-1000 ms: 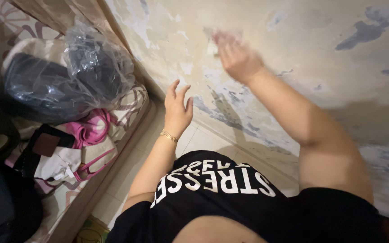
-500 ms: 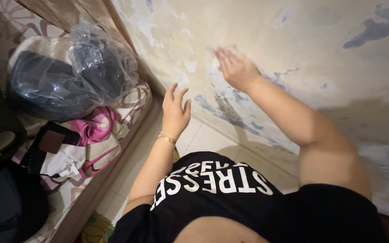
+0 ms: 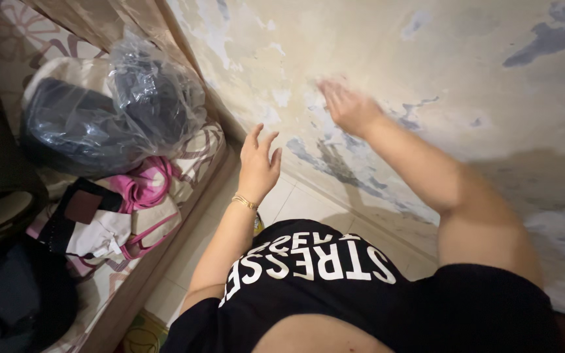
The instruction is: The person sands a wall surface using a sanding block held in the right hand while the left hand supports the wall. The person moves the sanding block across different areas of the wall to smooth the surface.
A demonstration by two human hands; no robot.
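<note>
Right hand (image 3: 348, 104) lies flat against the wall (image 3: 426, 59), palm to the surface and fingers spread; motion blur softens the fingertips, so it cannot be told whether anything thin is pressed beneath the palm. No object shows in its hold. Around this hand the wall is cream paint, flaking, with grey-blue bare patches (image 3: 335, 163) just below the wrist and more toward the upper right edge of the view.

Left hand (image 3: 258, 163) is raised in the air, open, fingers loosely apart and slightly curled, holding nothing and apart from the wall. A thin gold bracelet (image 3: 245, 202) circles its wrist. Directly beneath this hand lies pale tiled floor (image 3: 289, 199), a narrow strip between the wall and the bed.

To the left of the left hand stands the bed (image 3: 165, 242), with a patterned cover and a wooden side rail. On it, well apart from both hands, rests a clear plastic bag (image 3: 145, 98) over dark contents that cannot be identified. Nearer to the person lie a pink strap item (image 3: 142, 186) and a pale cloth bag (image 3: 99, 235), partly overlapping. Dark shapes at the left frame edge are cut off and unclear.

The person's black printed shirt (image 3: 322, 287) fills the lower frame and hides the floor below both forearms.
</note>
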